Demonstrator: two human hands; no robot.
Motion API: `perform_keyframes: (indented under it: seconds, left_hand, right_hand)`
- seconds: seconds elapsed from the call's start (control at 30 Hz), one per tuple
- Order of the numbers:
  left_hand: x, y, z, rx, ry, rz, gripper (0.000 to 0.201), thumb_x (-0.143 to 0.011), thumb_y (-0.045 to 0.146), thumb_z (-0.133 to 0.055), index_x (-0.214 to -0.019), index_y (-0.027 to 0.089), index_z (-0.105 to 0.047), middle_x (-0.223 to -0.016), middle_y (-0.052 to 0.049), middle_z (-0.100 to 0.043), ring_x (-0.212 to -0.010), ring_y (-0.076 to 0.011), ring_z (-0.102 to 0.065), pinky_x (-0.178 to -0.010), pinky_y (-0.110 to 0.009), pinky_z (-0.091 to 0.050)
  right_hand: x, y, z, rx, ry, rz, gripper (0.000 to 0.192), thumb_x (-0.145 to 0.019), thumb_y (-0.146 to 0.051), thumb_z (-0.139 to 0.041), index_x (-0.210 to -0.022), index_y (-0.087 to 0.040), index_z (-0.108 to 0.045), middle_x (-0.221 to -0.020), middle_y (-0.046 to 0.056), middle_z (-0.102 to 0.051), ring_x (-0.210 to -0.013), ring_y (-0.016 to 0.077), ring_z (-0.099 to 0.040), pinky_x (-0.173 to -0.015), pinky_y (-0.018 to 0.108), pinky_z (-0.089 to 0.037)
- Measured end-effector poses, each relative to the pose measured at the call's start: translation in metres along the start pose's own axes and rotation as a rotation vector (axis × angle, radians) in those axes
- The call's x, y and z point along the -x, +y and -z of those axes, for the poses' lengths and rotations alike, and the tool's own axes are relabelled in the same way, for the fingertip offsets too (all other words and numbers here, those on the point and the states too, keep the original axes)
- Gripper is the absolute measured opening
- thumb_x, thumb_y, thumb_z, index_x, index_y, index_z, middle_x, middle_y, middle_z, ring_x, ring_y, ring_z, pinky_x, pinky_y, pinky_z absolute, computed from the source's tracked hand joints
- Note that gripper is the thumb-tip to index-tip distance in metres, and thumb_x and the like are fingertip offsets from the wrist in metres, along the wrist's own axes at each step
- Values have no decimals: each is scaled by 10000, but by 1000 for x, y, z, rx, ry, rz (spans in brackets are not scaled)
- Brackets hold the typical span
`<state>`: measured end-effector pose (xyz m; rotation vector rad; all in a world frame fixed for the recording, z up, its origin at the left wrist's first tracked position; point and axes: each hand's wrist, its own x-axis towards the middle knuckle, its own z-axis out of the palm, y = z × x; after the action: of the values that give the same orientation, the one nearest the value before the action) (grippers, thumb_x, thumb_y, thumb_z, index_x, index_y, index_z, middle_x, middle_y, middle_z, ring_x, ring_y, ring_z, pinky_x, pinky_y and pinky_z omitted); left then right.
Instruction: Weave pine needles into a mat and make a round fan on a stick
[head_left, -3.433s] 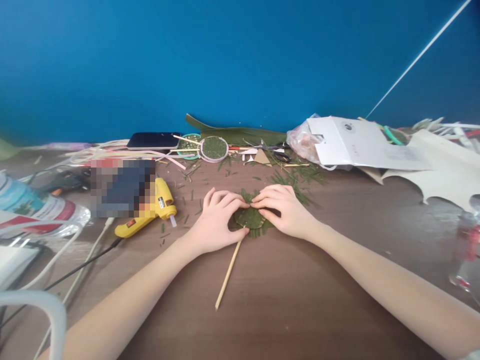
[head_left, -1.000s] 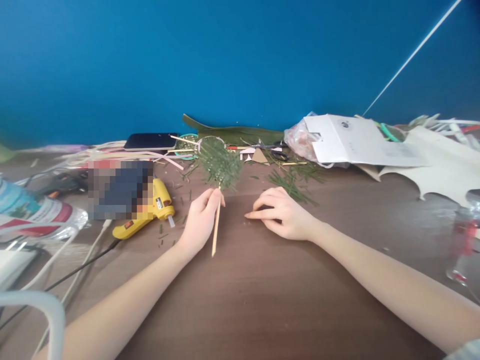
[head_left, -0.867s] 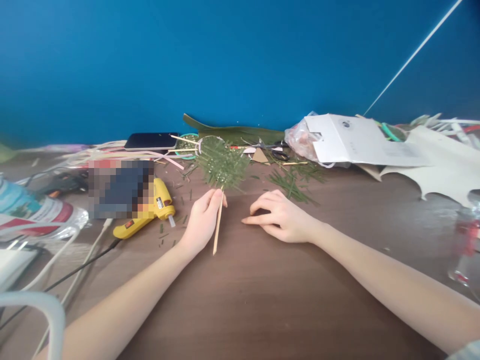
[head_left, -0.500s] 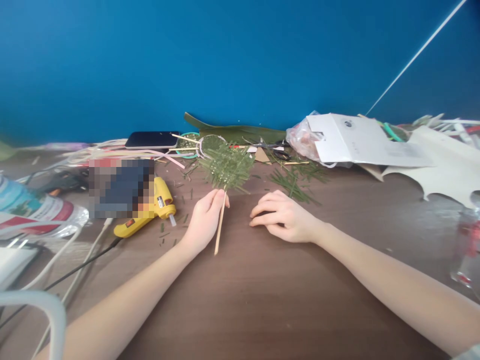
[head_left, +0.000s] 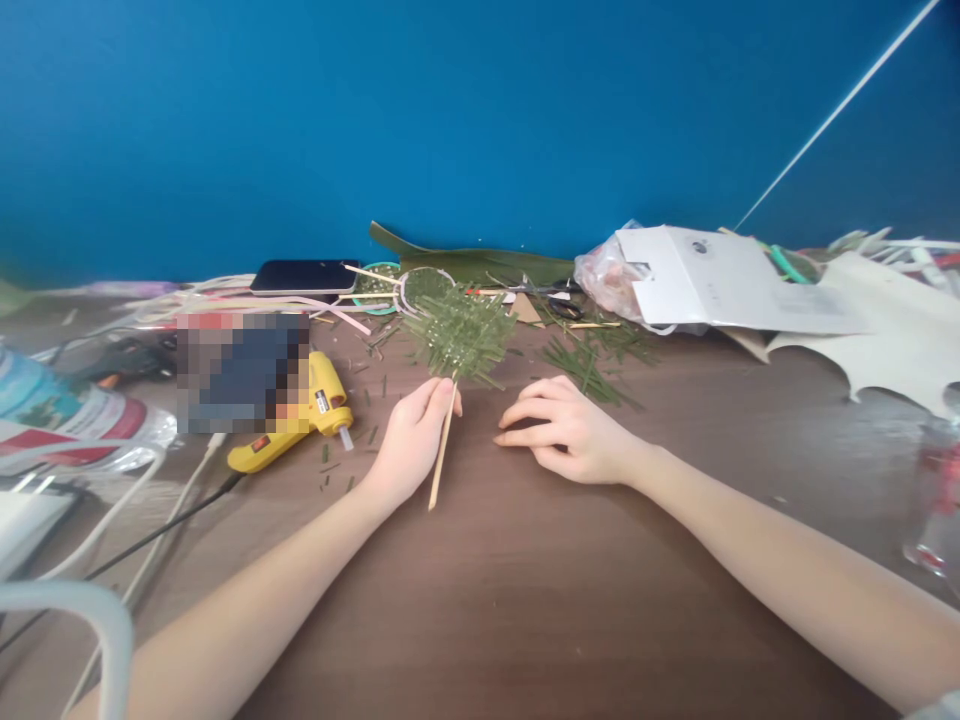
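Note:
My left hand (head_left: 409, 443) pinches a thin wooden stick (head_left: 441, 462) and holds it upright over the brown table (head_left: 525, 600). A round fan of green leaf strips (head_left: 461, 335) tops the stick, facing me. My right hand (head_left: 570, 430) rests on the table just right of the stick, fingers loosely curled and pointing left, holding nothing. Loose green needles (head_left: 589, 360) lie behind the right hand.
A yellow glue gun (head_left: 300, 425) with its cable lies to the left, beside a blurred-out patch. A phone (head_left: 304, 277), ringed discs (head_left: 420, 285) and a long leaf (head_left: 480, 262) sit by the blue wall. White card (head_left: 720, 285) and a plastic bag lie to the right.
Earlier both hands pressed the leaf fan flat on the table. The left hand has since lifted it upright by the stick and turned it slightly; the right hand let go and rests on the table.

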<state>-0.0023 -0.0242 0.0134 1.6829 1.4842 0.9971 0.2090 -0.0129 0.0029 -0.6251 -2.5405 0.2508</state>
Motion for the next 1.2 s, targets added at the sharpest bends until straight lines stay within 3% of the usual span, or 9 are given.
perform_keyframes:
  seconds: [0.13, 0.3, 0.7, 0.87, 1.0, 1.2]
  left_hand:
    - [0, -1, 1, 15, 7, 11, 333, -884, 340, -352, -608, 184, -454, -545, 40, -373, -536, -108, -360, -530, -226, -287]
    - [-1, -2, 1, 42, 56, 32, 347, -885, 359, -348, -607, 184, -459, -523, 40, -350, -522, -110, -350, -514, -231, -280]
    - [-1, -1, 0, 77, 105, 24, 338, -881, 336, -358, -593, 183, -450, -520, 41, -348, -506, -105, -341, -506, -226, -295]
    - [-1, -2, 0, 83, 108, 19, 340, -883, 333, -355, -592, 182, -446, -516, 44, -341, -499, -102, -327, -503, -226, -289]
    - [-1, -2, 0, 90, 119, 25, 337, -887, 332, -350, -600, 183, -444, -517, 43, -336, -497, -102, -317, -498, -231, -282]
    - [0, -1, 0, 81, 131, 25, 334, -887, 324, -352, -596, 184, -439, -524, 41, -340, -502, -103, -316, -505, -230, -289]
  right_hand:
    - [1, 1, 0, -36, 24, 4, 304, -757, -52, -433, -773, -207, -694, -864, 17, -696, -883, 182, -488, -778, 364, -322]
    - [1, 0, 0, -19, -21, -8, 312, -751, -54, -443, -822, -220, -698, -984, 28, -673, -952, 192, -473, -801, 375, -310]
    - [0, 0, -1, -17, 17, -20, 278, -781, -81, -444, -751, -208, -689, -839, 48, -631, -877, 184, -481, -761, 359, -308]
    - [0, 0, -2, 2, -7, -16, 283, -774, -71, -449, -825, -212, -689, -882, 44, -635, -868, 180, -478, -763, 356, -305]
    - [0, 0, -2, 6, 22, -18, 274, -797, -86, -427, -711, -188, -666, -783, 46, -614, -837, 177, -478, -749, 348, -310]
    - [0, 0, -3, 28, -4, -10, 274, -775, -75, -441, -818, -202, -680, -834, 44, -622, -831, 172, -485, -732, 337, -312]
